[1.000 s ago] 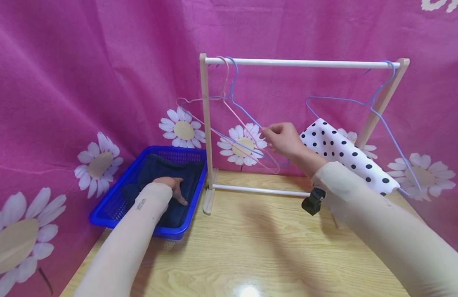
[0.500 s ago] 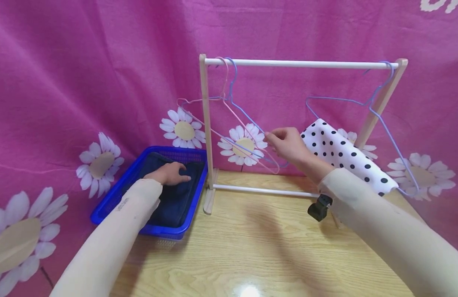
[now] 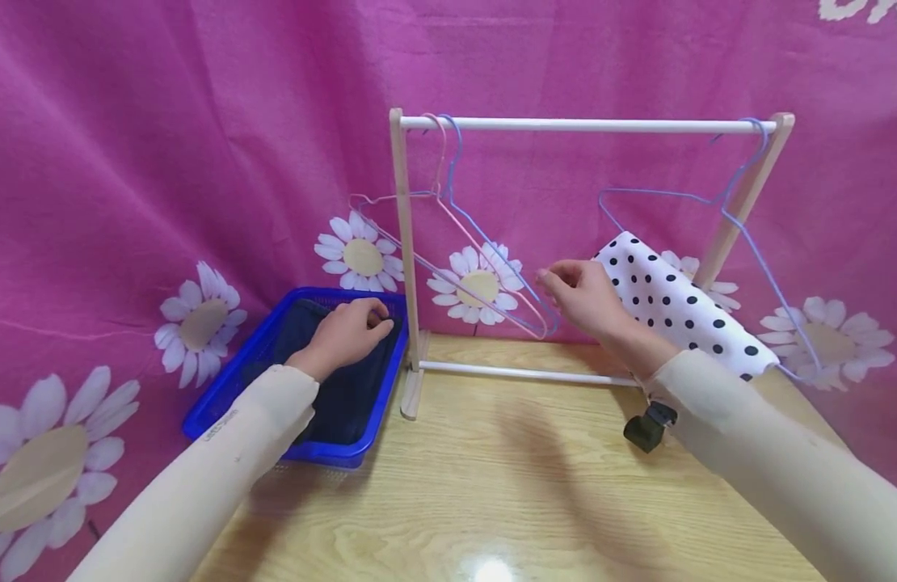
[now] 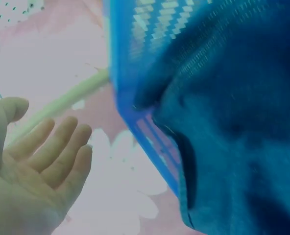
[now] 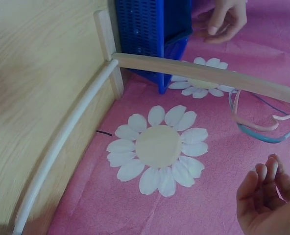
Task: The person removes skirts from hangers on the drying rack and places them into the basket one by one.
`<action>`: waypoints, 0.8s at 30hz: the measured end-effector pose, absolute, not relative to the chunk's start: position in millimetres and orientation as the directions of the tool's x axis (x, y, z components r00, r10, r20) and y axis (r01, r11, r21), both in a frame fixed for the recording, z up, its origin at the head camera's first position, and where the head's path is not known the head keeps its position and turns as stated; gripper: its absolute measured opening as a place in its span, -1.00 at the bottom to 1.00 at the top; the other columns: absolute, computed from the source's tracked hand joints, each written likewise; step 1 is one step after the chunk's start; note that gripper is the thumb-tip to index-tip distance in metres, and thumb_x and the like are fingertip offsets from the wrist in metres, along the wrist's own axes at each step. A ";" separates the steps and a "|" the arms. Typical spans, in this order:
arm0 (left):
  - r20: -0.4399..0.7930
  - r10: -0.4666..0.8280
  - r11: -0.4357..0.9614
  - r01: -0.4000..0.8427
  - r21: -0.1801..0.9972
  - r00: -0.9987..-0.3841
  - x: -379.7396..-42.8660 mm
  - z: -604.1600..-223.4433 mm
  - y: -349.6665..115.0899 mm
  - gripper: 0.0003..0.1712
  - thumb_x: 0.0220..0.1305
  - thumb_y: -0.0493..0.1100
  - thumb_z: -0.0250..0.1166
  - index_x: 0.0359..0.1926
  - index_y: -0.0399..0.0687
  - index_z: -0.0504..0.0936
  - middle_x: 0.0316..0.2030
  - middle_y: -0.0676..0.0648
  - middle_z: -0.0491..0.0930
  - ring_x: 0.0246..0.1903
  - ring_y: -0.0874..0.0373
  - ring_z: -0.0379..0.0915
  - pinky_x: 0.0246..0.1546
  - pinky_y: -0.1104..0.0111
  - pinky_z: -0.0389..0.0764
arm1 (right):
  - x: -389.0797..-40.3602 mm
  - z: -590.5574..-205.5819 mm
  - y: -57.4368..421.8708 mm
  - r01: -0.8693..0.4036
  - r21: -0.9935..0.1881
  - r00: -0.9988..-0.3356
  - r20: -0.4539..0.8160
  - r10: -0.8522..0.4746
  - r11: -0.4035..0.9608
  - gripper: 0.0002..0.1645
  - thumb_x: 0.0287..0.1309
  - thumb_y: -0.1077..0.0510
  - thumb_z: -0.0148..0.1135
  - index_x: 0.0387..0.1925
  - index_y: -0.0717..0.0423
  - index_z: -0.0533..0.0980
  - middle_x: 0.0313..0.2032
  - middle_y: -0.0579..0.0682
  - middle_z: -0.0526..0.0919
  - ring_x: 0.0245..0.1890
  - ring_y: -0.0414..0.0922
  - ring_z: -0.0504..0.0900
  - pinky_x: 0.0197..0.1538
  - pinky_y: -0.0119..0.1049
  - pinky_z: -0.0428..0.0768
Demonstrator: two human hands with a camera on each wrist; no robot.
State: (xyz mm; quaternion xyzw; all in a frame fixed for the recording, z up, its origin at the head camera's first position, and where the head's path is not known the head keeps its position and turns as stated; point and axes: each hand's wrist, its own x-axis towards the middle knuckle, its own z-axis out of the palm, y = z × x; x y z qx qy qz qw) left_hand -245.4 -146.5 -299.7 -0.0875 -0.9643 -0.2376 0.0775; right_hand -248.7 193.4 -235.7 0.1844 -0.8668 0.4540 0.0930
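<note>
My left hand (image 3: 347, 333) hovers over a blue plastic basket (image 3: 381, 404), its fingers loosely bent; the left wrist view shows its palm holding nothing. Inside the basket lies dark, folded denim-like cloth (image 4: 233, 161). Just right of the hangers, my right hand (image 3: 583, 295) is held in the air with relaxed fingers and nothing between them. A pink wire hanger (image 3: 443, 153) and a blue wire hanger (image 3: 459, 137) hang close together at the left end of the rack's white rail (image 3: 587, 124).
At the rail's right end another blue hanger (image 3: 772, 279) carries a white cloth with black dots (image 3: 670, 307). The rack's left wooden post (image 3: 402, 234) stands beside the basket. Behind is a pink flowered curtain (image 3: 274, 121); underneath, a wooden tabletop (image 3: 448, 485).
My right hand has let go of the blue hanger and shifted right and down; that hanger has swung back beside the pink one. My left hand has lifted off the dark cloth.
</note>
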 end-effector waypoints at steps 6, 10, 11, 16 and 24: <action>0.259 0.150 0.842 0.261 0.472 -0.954 -233.3 -298.0 -129.5 -0.71 0.44 -0.03 0.21 0.02 -0.09 0.65 -0.14 -0.08 0.76 -0.15 0.03 0.67 -0.08 0.09 0.66 | -241.8 -242.1 198.8 -0.440 -0.749 -0.898 0.356 -0.259 0.495 -0.64 0.45 0.16 0.10 -0.12 0.44 0.62 -0.57 -0.20 0.50 -0.54 -0.38 0.42 -0.47 -0.49 0.42; 0.283 0.160 0.821 0.287 0.494 -0.946 -228.5 -297.4 -118.7 -0.74 0.43 -0.05 0.21 -0.01 -0.07 0.67 -0.19 -0.03 0.76 -0.20 0.08 0.65 -0.15 0.16 0.63 | -235.9 -246.5 203.7 -0.438 -0.755 -0.899 0.355 -0.257 0.487 -0.64 0.45 0.18 0.09 -0.11 0.46 0.61 -0.55 -0.18 0.52 -0.52 -0.39 0.42 -0.45 -0.49 0.43; 0.283 0.166 0.816 0.292 0.499 -0.945 -227.3 -297.5 -116.4 -0.74 0.43 -0.05 0.20 -0.02 -0.07 0.68 -0.19 -0.03 0.76 -0.20 0.09 0.65 -0.16 0.18 0.63 | -234.2 -247.5 204.8 -0.439 -0.758 -0.898 0.355 -0.260 0.483 -0.65 0.45 0.19 0.09 -0.11 0.46 0.61 -0.55 -0.18 0.52 -0.52 -0.39 0.41 -0.45 -0.48 0.42; 0.268 0.182 0.796 0.302 0.525 -0.946 -220.4 -296.4 -105.2 -0.72 0.45 -0.05 0.20 0.01 -0.07 0.67 -0.13 -0.03 0.77 -0.17 0.08 0.65 -0.14 0.17 0.64 | -227.5 -251.6 210.0 -0.451 -0.758 -0.892 0.367 -0.264 0.471 -0.69 0.42 0.22 0.12 -0.15 0.47 0.61 -0.58 -0.25 0.51 -0.52 -0.40 0.42 -0.44 -0.48 0.43; 0.264 0.224 0.765 0.337 0.549 -0.938 -211.3 -299.0 -92.2 -0.75 0.45 -0.05 0.20 -0.01 -0.06 0.67 -0.14 -0.02 0.76 -0.16 0.10 0.66 -0.11 0.16 0.67 | -219.6 -259.0 221.5 -0.421 -0.763 -0.906 0.329 -0.267 0.491 -0.66 0.44 0.20 0.11 -0.09 0.48 0.60 -0.57 -0.24 0.50 -0.54 -0.39 0.45 -0.45 -0.50 0.50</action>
